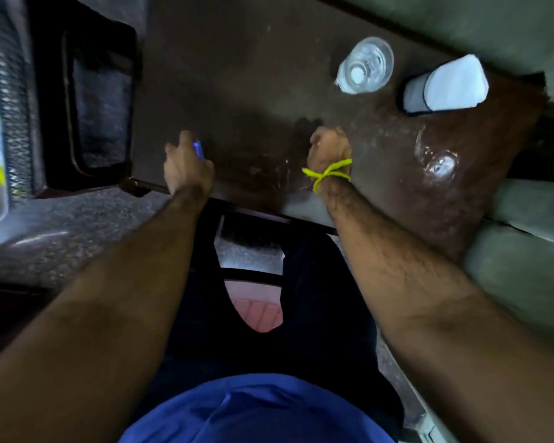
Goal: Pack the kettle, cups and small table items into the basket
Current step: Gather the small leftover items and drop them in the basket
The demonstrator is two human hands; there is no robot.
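My left hand [186, 164] grips a thin blue pen [198, 149] near the front left edge of the dark brown table [237, 75]. My right hand [328, 148], with a yellow thread tied at the wrist, rests on the table with its fingers curled; nothing shows inside it. A clear plastic cup with a small bottle in it [365, 67] stands at the back. To its right lies a white cup [445, 84] on its side. A clear glass [437, 155] stands right of my right hand. The black mesh basket [12, 100] is at the far left, partly cut off.
A dark stool or chair [93, 100] stands between the basket and the table. Grey-green cushions [531, 219] border the table on the right. Speckled floor [77, 219] lies below the table's front edge, and my legs are under it.
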